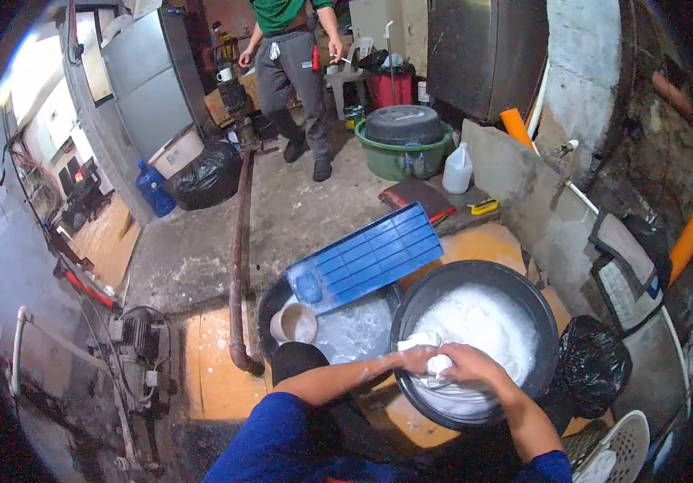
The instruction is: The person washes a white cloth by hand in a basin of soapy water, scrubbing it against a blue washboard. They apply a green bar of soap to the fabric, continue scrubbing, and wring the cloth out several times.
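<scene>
Both my hands are over the rim of a round black tub [546, 322] filled with white suds [483, 318]. My left hand [417, 359] is closed round a bunched white cloth [441, 365]. Close beside it, my right hand [470, 364] grips the same cloth, which bulges out between the two hands. More white fabric [455, 400] lies below them in the tub, partly under foam. To the left, a second dark tub holds cloudy water [354, 332]. A blue ribbed plastic board [371, 251] slants across it, and a beige dipper [293, 324] sits at its left side.
A person in grey trousers [286, 76] stands ahead. A green tub [407, 157], white jug [458, 169] and yellow-handled brush [484, 207] are beyond the suds. A vertical pipe [239, 266] and motor [137, 338] are left; a black bag [592, 358] and white basket [632, 443] are right.
</scene>
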Demonstrator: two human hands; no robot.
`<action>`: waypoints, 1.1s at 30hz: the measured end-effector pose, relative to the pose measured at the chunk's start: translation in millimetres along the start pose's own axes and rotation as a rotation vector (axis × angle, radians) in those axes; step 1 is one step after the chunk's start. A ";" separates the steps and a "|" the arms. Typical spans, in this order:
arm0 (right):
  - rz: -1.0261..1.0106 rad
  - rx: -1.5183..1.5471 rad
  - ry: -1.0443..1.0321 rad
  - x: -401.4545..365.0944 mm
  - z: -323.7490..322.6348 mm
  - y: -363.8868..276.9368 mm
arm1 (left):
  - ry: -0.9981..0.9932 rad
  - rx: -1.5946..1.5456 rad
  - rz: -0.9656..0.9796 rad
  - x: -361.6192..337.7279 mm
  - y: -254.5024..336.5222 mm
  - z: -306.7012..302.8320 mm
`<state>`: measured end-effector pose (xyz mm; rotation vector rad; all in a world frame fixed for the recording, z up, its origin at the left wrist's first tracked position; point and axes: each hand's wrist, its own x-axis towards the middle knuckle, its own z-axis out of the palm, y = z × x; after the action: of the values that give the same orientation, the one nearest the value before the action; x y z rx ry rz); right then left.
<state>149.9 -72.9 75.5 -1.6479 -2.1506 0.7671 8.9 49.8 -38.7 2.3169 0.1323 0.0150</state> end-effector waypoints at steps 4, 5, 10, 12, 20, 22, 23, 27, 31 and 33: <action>0.007 0.000 -0.014 0.7 2.0 2.3 | 0.003 0.000 -0.029 -3.0 11.2 -5.8; 0.002 -0.005 -0.020 1.2 2.9 3.5 | 0.001 0.030 -0.049 -3.4 12.8 -6.1; -0.002 -0.024 -0.035 1.8 4.1 4.8 | 0.014 0.076 -0.048 -4.5 16.9 -8.7; -0.010 -0.006 -0.016 1.4 1.1 -0.5 | 0.006 0.051 -0.072 -4.8 21.0 -11.5; -0.009 -0.009 -0.017 1.6 0.1 -0.7 | 0.031 0.027 -0.023 -3.4 16.6 -9.9; -0.051 -0.031 0.000 1.5 1.7 2.8 | 0.047 0.025 0.004 -1.8 10.2 -5.2; -0.025 -0.022 -0.008 2.3 1.2 4.9 | 0.034 0.027 -0.017 -0.1 6.5 -4.3; 0.179 -0.022 0.014 4.6 -10.7 10.1 | 0.041 -0.045 0.059 7.4 -20.5 9.8; 0.207 -0.117 0.136 32.5 -58.7 2.7 | -0.065 0.045 -0.063 1.9 22.0 -15.4; 0.024 -0.152 0.238 62.5 -106.6 -28.2 | -0.103 0.080 -0.097 -1.5 33.5 -26.4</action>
<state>169.5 4.9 173.6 -1.7434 -2.0663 0.3980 9.1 46.3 3.9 2.3824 0.1957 -0.1605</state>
